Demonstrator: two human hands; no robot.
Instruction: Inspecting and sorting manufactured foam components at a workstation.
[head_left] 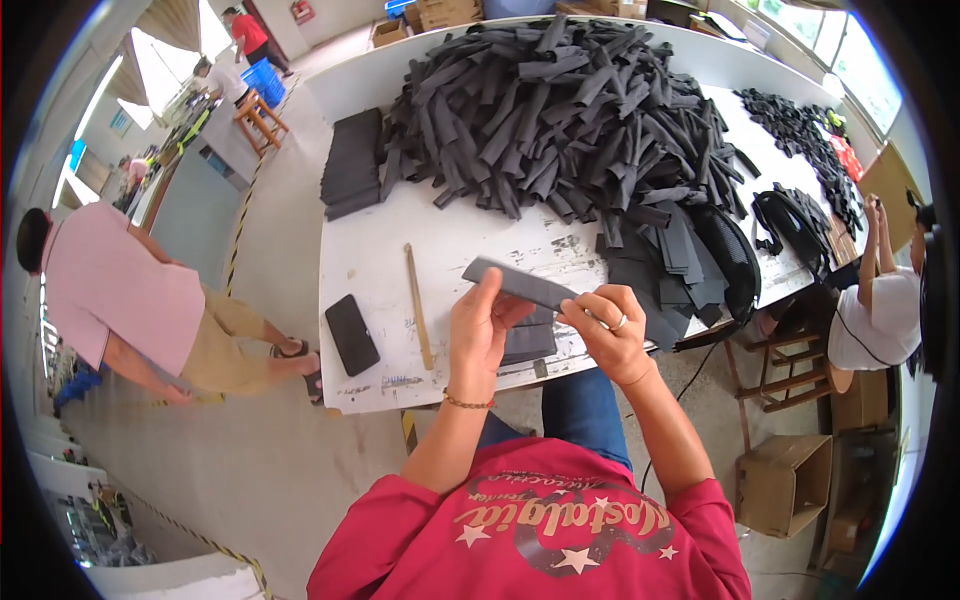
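Observation:
Between my two hands, above the near edge of the white table (385, 235), is a flat dark grey fabric strip (520, 284). My left hand (482, 322) grips its left part, thumb on top. At the strip's right end, the fingers of my right hand (608, 325) pinch it; a ring shows on that hand. Below the strip, partly hidden by my hands, more dark pieces (530, 342) lie on the table. A huge heap of similar dark strips (560, 110) covers the far part of the table. Flat dark pieces (675, 255) lie stacked to the right.
A black phone (352, 335) and a wooden stick (417, 305) lie left of my hands. A neat stack of strips (352, 160) stands at the far left. Black bags (795, 225) lie right. One person (130, 290) stands at left; another (880, 310) sits at right near a cardboard box (780, 485).

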